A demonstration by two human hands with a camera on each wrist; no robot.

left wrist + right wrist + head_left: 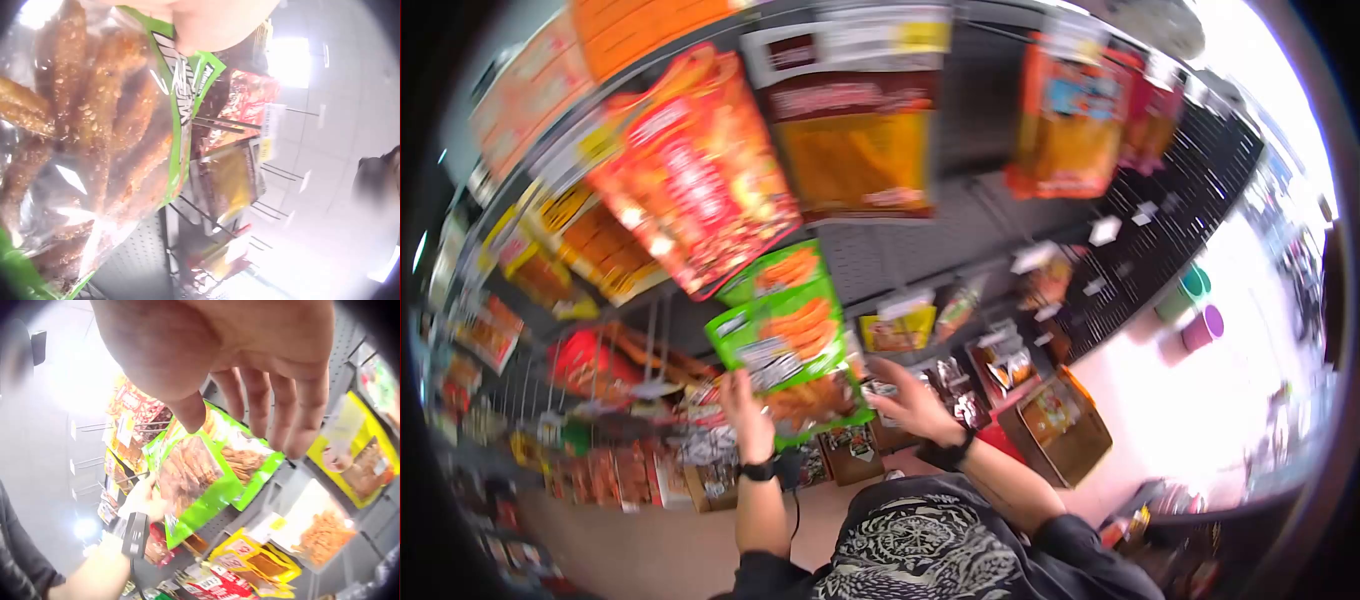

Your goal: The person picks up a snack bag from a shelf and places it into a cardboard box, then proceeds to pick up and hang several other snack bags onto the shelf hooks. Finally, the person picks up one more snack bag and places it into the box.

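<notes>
My left hand (748,415) grips the edge of a green snack bag (190,481). In the left wrist view, that bag's clear window shows brown, sesame-dotted strips (94,94), with the left thumb over its green border. Another green bag (247,465) with a picture of the food on it hangs just behind, partly covered by the first. My right hand (915,400) is off to the right of the bags, fingers loosely bent and apart, with nothing in it. Seen in the right wrist view, its fingers (284,406) hang in front of the rear bag's upper part.
A large red snack bag (700,170) and a brown-and-yellow pack (855,140) hang on hooks above. Price tags (1105,231) stick out on the hook ends. Below are boxes of small packs and a cardboard box (1060,425) on the right. Purple (1203,328) and green bins stand farther off.
</notes>
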